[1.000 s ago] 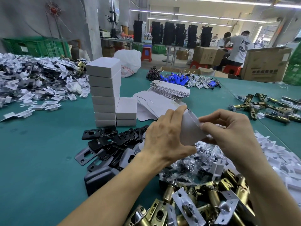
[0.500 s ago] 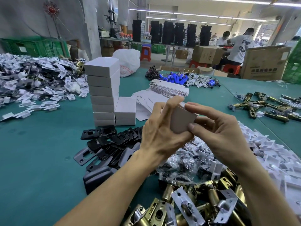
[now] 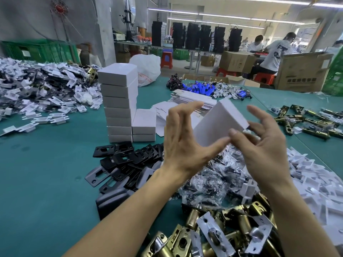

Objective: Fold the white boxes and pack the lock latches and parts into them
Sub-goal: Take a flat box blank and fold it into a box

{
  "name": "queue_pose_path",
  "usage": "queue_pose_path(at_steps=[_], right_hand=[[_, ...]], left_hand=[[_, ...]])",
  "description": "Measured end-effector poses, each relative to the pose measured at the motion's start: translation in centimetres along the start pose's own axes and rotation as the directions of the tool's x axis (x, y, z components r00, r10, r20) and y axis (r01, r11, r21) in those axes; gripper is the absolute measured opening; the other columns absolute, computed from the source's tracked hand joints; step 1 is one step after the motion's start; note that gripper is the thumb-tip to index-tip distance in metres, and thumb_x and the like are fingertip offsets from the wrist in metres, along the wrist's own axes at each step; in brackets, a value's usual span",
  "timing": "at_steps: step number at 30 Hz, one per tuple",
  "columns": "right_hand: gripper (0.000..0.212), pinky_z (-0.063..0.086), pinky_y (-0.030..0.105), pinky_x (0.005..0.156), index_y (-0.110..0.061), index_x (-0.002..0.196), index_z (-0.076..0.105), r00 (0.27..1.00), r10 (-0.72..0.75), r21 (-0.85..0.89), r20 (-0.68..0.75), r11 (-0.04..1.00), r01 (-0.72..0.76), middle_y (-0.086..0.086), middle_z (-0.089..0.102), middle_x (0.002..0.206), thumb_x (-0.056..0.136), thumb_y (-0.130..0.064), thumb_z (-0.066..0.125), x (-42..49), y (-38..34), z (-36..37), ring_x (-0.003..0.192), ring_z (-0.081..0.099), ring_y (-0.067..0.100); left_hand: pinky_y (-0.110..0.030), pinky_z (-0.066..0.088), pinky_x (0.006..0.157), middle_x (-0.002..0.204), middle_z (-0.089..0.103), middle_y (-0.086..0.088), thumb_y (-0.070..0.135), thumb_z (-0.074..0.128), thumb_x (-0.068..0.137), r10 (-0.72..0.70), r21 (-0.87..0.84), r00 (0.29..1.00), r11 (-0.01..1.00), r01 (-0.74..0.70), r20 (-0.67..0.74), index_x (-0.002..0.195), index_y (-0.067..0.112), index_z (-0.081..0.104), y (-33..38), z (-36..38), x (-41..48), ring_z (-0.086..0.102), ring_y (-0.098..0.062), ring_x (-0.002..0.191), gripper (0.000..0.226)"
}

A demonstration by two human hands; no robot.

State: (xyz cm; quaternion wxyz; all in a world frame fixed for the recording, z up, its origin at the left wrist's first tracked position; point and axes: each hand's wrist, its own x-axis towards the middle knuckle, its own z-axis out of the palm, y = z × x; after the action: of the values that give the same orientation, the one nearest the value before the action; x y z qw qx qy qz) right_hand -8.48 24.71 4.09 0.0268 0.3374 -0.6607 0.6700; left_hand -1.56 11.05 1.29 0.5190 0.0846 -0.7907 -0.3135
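Head view: small white folded cardboard box (image 3: 220, 121) sat tilted between hands, above green table (image 3: 46, 173). Right hand (image 3: 263, 149) pinched its lower corner. Left hand (image 3: 181, 145) loose, fingers spread, thumb touching box bottom.

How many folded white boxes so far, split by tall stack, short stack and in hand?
tall stack: 7
short stack: 2
held box: 1
Total: 10

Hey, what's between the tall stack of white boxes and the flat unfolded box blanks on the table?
In the head view, a short stack of two white boxes stands there, beside the tall stack, left of the flat blanks.
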Motion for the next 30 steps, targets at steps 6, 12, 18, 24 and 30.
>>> queue_pose_path(at_steps=[6, 12, 18, 24, 30], right_hand=[[0.047, 0.056, 0.027, 0.091, -0.020, 0.115, 0.059, 0.981, -0.192, 0.007, 0.030, 0.981, 0.192, -0.002, 0.062, 0.117, 0.081, 0.010, 0.069, -0.3, -0.4, 0.4, 0.114, 0.062, 0.009], [0.054, 0.058, 0.027, 0.083, -0.027, 0.101, 0.059, 0.898, -0.219, -0.176, 0.381, 0.937, 0.303, 0.000, 0.060, 0.111, 0.072, 0.017, 0.069, -1.1, -0.1, 2.0, 0.105, 0.059, 0.010], [0.039, 0.042, 0.019, 0.089, -0.042, 0.110, 0.047, 0.853, -0.110, -0.456, 0.510, 0.807, 0.376, -0.021, 0.053, 0.126, 0.081, -0.031, 0.070, -1.3, 0.4, 2.0, 0.110, 0.051, 0.002], [0.032, 0.056, 0.035, 0.080, -0.017, 0.110, 0.067, 0.827, -0.370, -0.455, 0.424, 0.702, 0.547, -0.007, 0.063, 0.116, 0.081, -0.006, 0.075, -1.0, 0.0, 1.6, 0.099, 0.062, 0.010], [0.030, 0.049, 0.020, 0.081, -0.014, 0.113, 0.069, 0.811, -0.434, -0.472, 0.393, 0.662, 0.583, -0.002, 0.064, 0.112, 0.083, -0.010, 0.073, -1.0, 0.6, 1.4, 0.091, 0.057, 0.004]], left_hand=[[-0.029, 0.056, 0.058, 0.094, 0.069, -0.008, 0.077, 0.048, 0.085, -0.602, -0.455, 0.583, 0.371, 0.809, 0.546, 0.107, 0.018, 0.057, 0.3, -0.7, 1.5, 0.068, -0.012, 0.067, 0.064], [-0.043, 0.058, 0.083, 0.094, 0.068, -0.015, 0.072, 0.056, 0.079, -0.348, -0.490, 0.400, -0.226, 0.842, 0.848, 0.115, 0.008, 0.063, -0.6, -2.0, 2.0, 0.067, -0.029, 0.078, 0.074], [-0.052, 0.057, 0.088, 0.107, 0.060, -0.013, 0.033, 0.063, 0.075, -0.417, -0.553, 0.431, -0.234, 0.800, 0.800, 0.114, 0.006, 0.061, -0.9, -2.3, 2.3, 0.058, -0.027, 0.097, 0.047], [-0.038, 0.059, 0.058, 0.077, 0.070, -0.015, 0.041, 0.058, 0.077, -0.315, -0.435, 0.356, -0.232, 0.870, 0.880, 0.107, 0.005, 0.060, -0.4, -2.6, 2.4, 0.069, -0.029, 0.061, 0.047], [-0.041, 0.061, 0.062, 0.077, 0.068, -0.017, 0.045, 0.055, 0.084, -0.343, -0.339, 0.241, -0.262, 0.904, 0.908, 0.100, 0.002, 0.063, -0.4, -3.0, 2.7, 0.068, -0.029, 0.062, 0.046]])
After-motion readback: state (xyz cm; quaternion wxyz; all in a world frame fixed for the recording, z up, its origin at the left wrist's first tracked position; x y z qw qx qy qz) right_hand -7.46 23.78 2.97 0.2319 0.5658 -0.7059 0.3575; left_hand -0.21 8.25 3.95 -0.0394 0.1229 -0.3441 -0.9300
